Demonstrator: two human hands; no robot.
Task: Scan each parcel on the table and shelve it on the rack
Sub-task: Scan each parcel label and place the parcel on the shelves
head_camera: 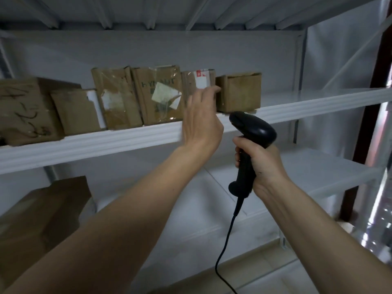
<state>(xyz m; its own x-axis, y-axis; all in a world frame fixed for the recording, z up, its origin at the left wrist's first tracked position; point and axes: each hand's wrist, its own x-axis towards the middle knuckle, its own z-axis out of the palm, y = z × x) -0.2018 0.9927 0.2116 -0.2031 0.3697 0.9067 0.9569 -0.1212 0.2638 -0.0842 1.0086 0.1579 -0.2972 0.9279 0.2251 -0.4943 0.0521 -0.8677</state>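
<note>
My left hand reaches flat, fingers straight, against a narrow parcel standing in the row on the rack's upper shelf. My right hand clenches the black scanner just below that shelf.

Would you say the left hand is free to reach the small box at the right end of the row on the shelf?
Probably yes: the left hand is open and empty, its fingertips beside the small box, with nothing between them.
</note>
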